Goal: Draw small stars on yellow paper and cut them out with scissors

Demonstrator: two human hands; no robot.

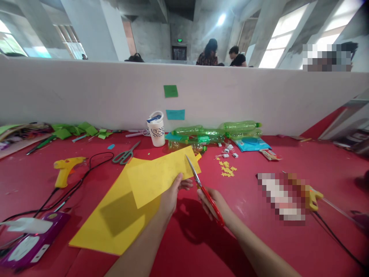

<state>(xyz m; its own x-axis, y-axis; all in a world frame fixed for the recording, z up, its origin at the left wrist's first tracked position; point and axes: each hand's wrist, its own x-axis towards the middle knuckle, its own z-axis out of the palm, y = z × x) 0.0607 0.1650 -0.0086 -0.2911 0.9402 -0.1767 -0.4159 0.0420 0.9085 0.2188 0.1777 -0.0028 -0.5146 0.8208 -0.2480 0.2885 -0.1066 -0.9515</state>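
Note:
My left hand (175,188) pinches the lower right part of a yellow sheet (158,173), thumb on top, holding it tilted above the table. Red-handled scissors (209,198) are gripped in my right hand (215,204), their blades pointing up and to the left over the sheet's right end. Whether the blades are cutting into it cannot be made out. Beneath the held sheet, larger yellow paper (115,227) lies on the red table (230,246), with a shadow across it. A small pile of yellow stars (227,169) lies to the right of the scissors' tips.
Green bottles (242,126) and a white cup (156,132) stand or lie by the white partition (86,92). Grey scissors (125,154), a yellow glue gun (65,169) and a purple power strip (34,242) are left. Another glue gun (313,197) lies right. People sit beyond.

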